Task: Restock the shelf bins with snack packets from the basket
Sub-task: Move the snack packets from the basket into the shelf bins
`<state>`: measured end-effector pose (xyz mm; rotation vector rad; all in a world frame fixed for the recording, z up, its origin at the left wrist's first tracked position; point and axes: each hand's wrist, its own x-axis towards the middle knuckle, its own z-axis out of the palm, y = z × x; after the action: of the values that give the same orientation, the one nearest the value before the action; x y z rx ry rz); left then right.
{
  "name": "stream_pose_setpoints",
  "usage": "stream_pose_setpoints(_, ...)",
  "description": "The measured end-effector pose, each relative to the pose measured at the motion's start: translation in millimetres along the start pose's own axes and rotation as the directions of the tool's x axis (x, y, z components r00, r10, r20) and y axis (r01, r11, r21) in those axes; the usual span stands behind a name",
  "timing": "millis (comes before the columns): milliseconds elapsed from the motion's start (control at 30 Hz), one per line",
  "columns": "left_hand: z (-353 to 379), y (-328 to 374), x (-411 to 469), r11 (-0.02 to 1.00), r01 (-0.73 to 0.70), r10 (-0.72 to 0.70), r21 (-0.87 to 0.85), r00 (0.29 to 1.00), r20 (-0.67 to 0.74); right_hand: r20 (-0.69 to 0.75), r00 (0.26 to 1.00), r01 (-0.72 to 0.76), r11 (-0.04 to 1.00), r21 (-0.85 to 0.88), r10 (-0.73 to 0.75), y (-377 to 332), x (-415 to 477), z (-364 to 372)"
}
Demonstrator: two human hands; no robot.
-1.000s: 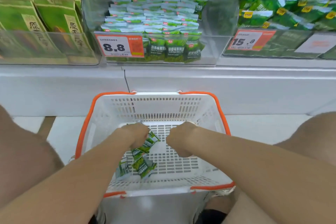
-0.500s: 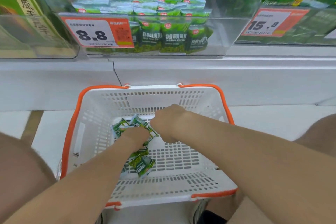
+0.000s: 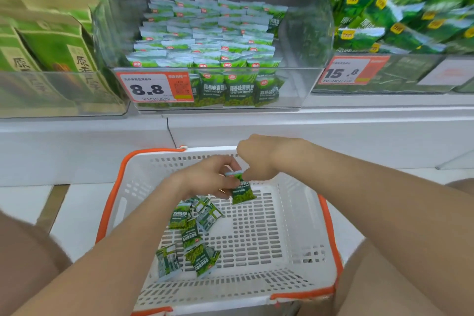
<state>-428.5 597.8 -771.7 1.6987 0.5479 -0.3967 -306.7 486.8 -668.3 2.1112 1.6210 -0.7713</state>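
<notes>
A white basket (image 3: pixel 295 202) with orange rims sits on the floor below the shelf. Several small green snack packets (image 3: pixel 191 236) lie in its left half. My left hand (image 3: pixel 207 178) and my right hand (image 3: pixel 256 159) meet above the basket's far side, both pinching one green snack packet (image 3: pixel 242 191) that hangs upright between them. Above, a clear shelf bin (image 3: pixel 302 84) holds rows of the same green packets behind an 8.8 price tag (image 3: pixel 154 87).
A clear bin of green-and-tan boxes (image 3: pixel 51 59) stands at the left, and a bin of larger green bags (image 3: pixel 397 7) with a 15.8 tag at the right. A white shelf base (image 3: pixel 256 126) runs behind the basket. My knees flank the basket.
Both hands have risen from the basket floor toward its far side, lifting one packet out of the pile. The view has tilted up toward the shelf bin.
</notes>
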Motion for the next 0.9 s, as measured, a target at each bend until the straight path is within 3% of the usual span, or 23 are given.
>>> stream_pose_setpoints(100, -5, 30, -24, 0.993, -0.087, 0.086, -0.075, 0.996, -0.017, -0.023, 0.999, -0.035, 0.967, 0.251, 0.042, 13, -7, 1)
stream_pose_setpoints(233, -9, 46, -45, 0.987, -0.16, 0.158, -0.03, 0.986, -0.056, -0.024, 0.998, -0.027, 0.784, 0.621, 0.054, 26, -20, 5)
stream_pose_setpoints(333, -8, 55, -52, 0.982, -0.189, 0.187, -0.006, 0.977, -0.105, -0.075, 0.994, -0.01, 0.74, 0.673, 0.081, 28, -30, 0)
stream_pose_setpoints(467, -4, 68, -56, 0.96, -0.273, 0.281, 0.066, 0.935, -0.219, -0.198, 0.972, 0.021, 0.792, 0.61, 0.127, 22, -46, -9)
stream_pose_setpoints(567, -1, 82, -61, 0.906, -0.402, 0.422, 0.131, 0.838, -0.347, -0.301, 0.944, 0.077, 0.797, 0.6, 0.135, 16, -64, -28)
stream_pose_setpoints(633, 1, 99, -66, 0.849, -0.477, 0.524, 0.226, 0.706, -0.477, -0.358, 0.922, 0.078, 0.833, 0.547, 0.148, 13, -80, -48)
stream_pose_setpoints(667, 2, 108, -69, 0.808, -0.503, 0.584, 0.309, 0.605, -0.542, -0.398, 0.9, 0.066, 0.85, 0.523, 0.175, 12, -89, -59)
stream_pose_setpoints(733, 2, 127, -72, 0.715, -0.487, 0.69, 0.502, 0.382, -0.614, -0.544, 0.787, 0.023, 0.869, 0.495, 0.289, 12, -103, -81)
stream_pose_setpoints(800, -3, 142, -70, 0.665, -0.388, 0.74, 0.638, 0.224, -0.634, -0.731, 0.54, -0.028, 0.877, 0.479, 0.417, 21, -108, -99)
stream_pose_setpoints(867, -12, 156, -67, 0.618, -0.288, 0.785, 0.731, 0.184, -0.591, -0.856, 0.297, -0.042, 0.902, 0.43, 0.423, 38, -100, -115)
stream_pose_setpoints(900, -17, 161, -63, 0.569, -0.26, 0.822, 0.78, 0.204, -0.532, -0.882, 0.258, -0.042, 0.916, 0.398, 0.395, 47, -91, -121)
